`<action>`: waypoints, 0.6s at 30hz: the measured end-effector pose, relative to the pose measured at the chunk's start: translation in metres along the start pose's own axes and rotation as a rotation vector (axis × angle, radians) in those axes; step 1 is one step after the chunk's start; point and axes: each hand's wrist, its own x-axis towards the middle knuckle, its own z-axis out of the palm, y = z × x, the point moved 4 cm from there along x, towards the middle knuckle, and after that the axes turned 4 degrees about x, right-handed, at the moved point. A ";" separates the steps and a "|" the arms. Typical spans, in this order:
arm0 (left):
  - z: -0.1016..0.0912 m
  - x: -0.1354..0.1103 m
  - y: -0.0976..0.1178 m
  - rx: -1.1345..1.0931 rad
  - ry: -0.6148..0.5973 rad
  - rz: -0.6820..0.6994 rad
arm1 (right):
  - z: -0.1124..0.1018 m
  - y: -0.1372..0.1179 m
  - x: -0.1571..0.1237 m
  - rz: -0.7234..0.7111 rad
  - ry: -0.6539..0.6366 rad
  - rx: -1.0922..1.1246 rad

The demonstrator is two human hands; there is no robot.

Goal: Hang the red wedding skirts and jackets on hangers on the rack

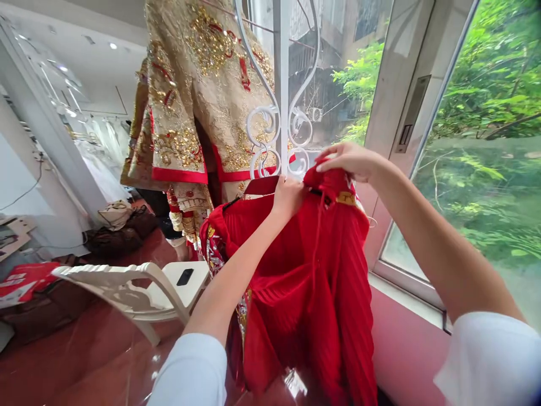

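Beside the window (473,169), the red garment (291,282) already hung, one top corner still bunched; left hand (289,196) and right hand (347,160) clasped it.

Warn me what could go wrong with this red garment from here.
The red garment might slip at the hanger if the left hand or right hand loosens on its upper edge. Its thin dangling cord could tangle. The gold-embroidered garment hanging close behind could catch the cloth.

White scrolled stand (281,84) with hanger (260,186) and red garment (353,270) on it.
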 end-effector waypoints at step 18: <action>-0.070 -0.102 -0.088 0.006 0.271 -0.499 | 0.061 0.061 -0.069 -0.294 0.071 -0.879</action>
